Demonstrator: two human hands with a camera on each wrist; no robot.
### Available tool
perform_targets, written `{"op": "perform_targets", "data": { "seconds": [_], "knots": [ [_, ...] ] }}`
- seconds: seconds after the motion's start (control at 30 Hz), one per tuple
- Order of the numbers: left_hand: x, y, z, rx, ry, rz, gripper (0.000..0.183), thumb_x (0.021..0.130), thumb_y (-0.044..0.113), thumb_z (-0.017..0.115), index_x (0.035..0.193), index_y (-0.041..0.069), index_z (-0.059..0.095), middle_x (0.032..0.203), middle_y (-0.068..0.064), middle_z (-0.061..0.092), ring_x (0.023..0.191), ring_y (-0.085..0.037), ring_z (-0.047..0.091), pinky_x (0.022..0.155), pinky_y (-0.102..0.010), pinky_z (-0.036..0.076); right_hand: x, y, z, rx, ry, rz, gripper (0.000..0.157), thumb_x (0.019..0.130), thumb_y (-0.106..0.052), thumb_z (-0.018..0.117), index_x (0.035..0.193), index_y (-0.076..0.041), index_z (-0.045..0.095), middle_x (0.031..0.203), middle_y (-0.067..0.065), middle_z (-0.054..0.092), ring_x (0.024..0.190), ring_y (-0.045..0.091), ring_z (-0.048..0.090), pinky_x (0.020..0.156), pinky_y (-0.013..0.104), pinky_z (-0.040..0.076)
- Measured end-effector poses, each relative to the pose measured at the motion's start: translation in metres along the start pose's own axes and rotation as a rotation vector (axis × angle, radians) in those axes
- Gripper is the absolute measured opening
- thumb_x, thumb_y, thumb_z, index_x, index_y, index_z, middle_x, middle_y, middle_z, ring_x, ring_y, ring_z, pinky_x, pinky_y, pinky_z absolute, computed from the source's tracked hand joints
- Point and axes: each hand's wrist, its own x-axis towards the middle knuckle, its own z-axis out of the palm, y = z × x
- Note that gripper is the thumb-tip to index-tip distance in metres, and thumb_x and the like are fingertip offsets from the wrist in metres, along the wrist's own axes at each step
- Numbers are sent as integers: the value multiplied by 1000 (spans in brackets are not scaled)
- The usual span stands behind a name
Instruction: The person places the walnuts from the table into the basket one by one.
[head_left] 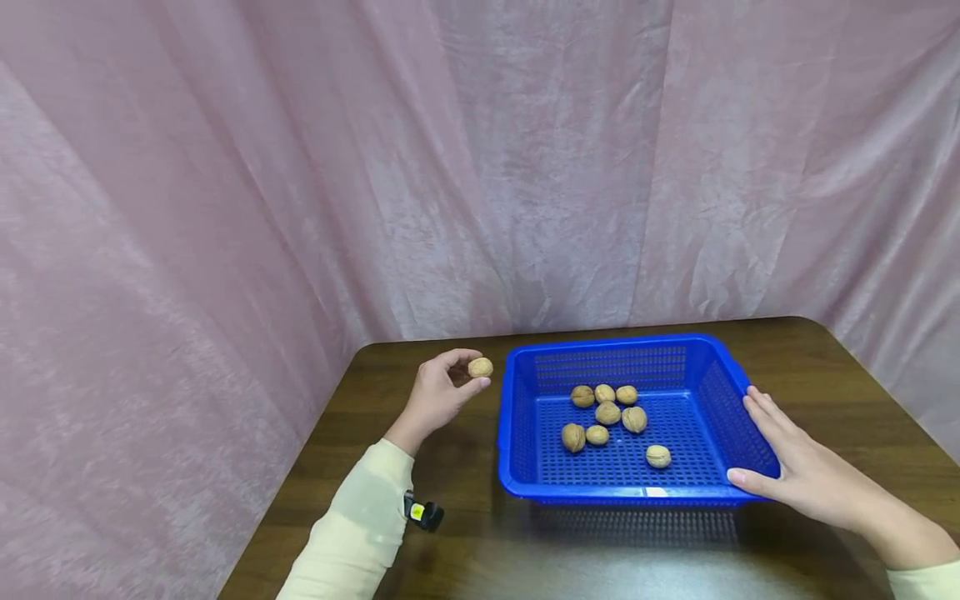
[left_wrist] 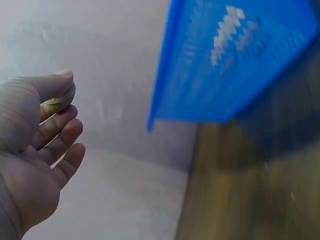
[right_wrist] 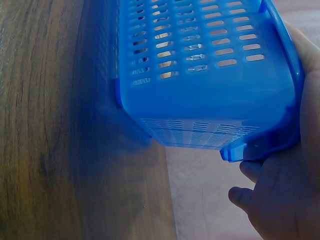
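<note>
My left hand (head_left: 442,392) pinches a walnut (head_left: 481,367) between thumb and fingers, left of the blue plastic basket (head_left: 517,417) and apart from it. The left wrist view shows that walnut (left_wrist: 61,100) at the thumb tip, partly hidden by the fingers. Several light brown walnuts (head_left: 607,413) lie on the basket's perforated floor, most grouped left of its middle, with one walnut (head_left: 658,456) nearer the front. At the basket's right front corner, my right hand (head_left: 802,467) rests on the rim with fingers extended along the right side and thumb on the front edge.
The basket stands on a dark wooden table (head_left: 457,542). Pink curtains (head_left: 525,167) hang behind the table and along its sides. A small black device (head_left: 426,515) with a yellow label is strapped to the left wrist.
</note>
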Motion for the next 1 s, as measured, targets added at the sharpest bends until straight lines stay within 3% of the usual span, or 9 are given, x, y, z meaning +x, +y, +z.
{"op": "perform_targets", "data": {
  "seconds": [0.2,0.3,0.5,0.6,0.77,0.87,1.0],
  "knots": [
    [16,32,17,-57,-58,84,32,81,16,79,111,11,68,95,5,68,87,-8,63,79,-27,53,-1,2,0,-6,2,2,99,86,-32,72,154,-5,6,161,12,0,146,29,-2,97,7,-7],
    [26,45,28,-68,-68,100,33,82,17,79,112,11,67,97,6,69,89,-7,63,81,-28,52,-1,3,1,-9,8,-3,99,86,-32,72,154,-4,7,161,12,1,146,29,-2,97,5,-6],
    [48,66,55,-86,-109,107,33,83,20,78,113,13,68,99,5,68,90,-11,63,80,-29,52,0,2,2,20,-4,17,98,86,-32,71,155,-7,5,161,11,-1,146,30,-3,103,17,-9],
    [57,72,69,-92,-129,108,33,82,22,78,113,14,68,99,6,68,89,-9,63,78,-24,51,0,2,2,33,-6,21,98,87,-32,71,155,-7,5,161,11,-1,146,31,-3,107,24,-9],
    [70,75,93,-104,-163,74,33,83,25,78,113,17,69,95,11,66,82,-6,60,70,-22,50,0,2,1,13,6,8,98,86,-32,71,154,-6,7,161,11,0,146,31,-2,102,14,-7],
    [73,74,107,-120,-200,30,33,83,26,77,114,18,69,90,11,65,80,-8,60,66,-23,50,0,3,1,18,2,11,98,86,-32,71,155,-6,6,161,11,0,146,31,-2,106,19,-8],
    [74,68,123,-137,-235,-30,33,83,26,77,114,20,69,86,11,64,81,-9,60,65,-23,50,-1,3,3,18,4,8,98,86,-31,72,154,-5,7,161,12,1,146,32,-1,105,15,-6]
  ]
}}
